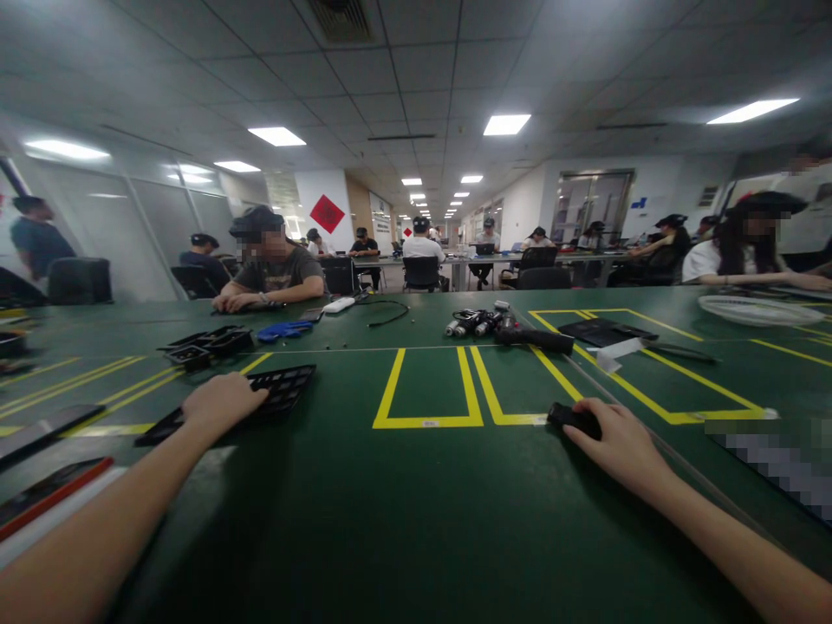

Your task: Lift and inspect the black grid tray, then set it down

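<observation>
My left hand [224, 403] reaches across a flat black tray [286, 387] with rows of square pockets. Its fingers are bent over the tray's middle and grip it; part of the tray is hidden beneath the hand. Over on the right, my right hand [614, 438] has its thumb and fingers closed round a small black object [573, 420] at the corner of a yellow taped outline [513, 419]. The kind of object does not show clearly. Beyond the tray stand several black open boxes [208, 347] and a pair of blue gloves or cloth [284, 331].
A heap of metal cylindrical parts [477, 321] lies near a black handle-like tool [536, 338]. Further right are a flat black piece [607, 331] and a clear round dish [757, 310]. A red-edged device [58, 494] lies at left. Co-workers sit across the table.
</observation>
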Tool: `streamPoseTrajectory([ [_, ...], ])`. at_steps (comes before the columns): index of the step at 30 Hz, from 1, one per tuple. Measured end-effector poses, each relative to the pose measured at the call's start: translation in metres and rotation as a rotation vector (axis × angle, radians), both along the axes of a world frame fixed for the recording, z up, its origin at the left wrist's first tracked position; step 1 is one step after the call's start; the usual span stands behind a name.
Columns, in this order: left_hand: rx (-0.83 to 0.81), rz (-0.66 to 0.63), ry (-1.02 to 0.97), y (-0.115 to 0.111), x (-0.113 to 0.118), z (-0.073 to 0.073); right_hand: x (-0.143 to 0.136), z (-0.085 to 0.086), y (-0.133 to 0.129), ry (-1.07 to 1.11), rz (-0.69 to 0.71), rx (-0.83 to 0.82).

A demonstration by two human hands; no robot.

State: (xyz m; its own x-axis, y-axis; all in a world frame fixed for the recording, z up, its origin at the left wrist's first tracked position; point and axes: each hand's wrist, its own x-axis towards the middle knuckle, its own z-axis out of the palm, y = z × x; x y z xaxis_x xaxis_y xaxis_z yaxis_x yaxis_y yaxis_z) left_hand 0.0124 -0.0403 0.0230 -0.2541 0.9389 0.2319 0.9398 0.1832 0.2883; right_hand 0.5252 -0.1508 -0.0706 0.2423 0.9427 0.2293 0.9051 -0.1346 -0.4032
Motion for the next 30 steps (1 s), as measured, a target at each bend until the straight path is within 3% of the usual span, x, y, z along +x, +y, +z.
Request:
streamPoseTrajectory([
  [3,0.002,-0.164,0.083,-0.003,0.049,-0.005,-0.002,0.002,-0.001,-0.004,-0.006,-0.004],
  [7,-0.027,-0.421,0.084,-0.020,0.121,-0.031,-0.005,0.004,-0.003,0.002,-0.015,0.030],
  [11,-0.096,-0.540,0.046,-0.040,0.157,-0.055,-0.005,0.003,-0.003,0.002,-0.015,0.057],
  [15,-0.109,-0.602,0.025,-0.045,0.158,-0.061,-0.004,0.001,-0.001,-0.002,-0.012,0.081],
  [25,-0.093,-0.700,-0.103,-0.044,0.145,-0.057,-0.005,0.002,-0.002,-0.014,-0.008,0.049],
  [27,-0.054,-0.617,-0.268,-0.041,0.141,-0.057,-0.004,0.001,-0.001,-0.019,-0.007,0.060],
  [30,0.065,-0.313,-0.716,-0.025,0.121,-0.046,-0.003,-0.001,-0.001,-0.008,-0.001,0.058],
])
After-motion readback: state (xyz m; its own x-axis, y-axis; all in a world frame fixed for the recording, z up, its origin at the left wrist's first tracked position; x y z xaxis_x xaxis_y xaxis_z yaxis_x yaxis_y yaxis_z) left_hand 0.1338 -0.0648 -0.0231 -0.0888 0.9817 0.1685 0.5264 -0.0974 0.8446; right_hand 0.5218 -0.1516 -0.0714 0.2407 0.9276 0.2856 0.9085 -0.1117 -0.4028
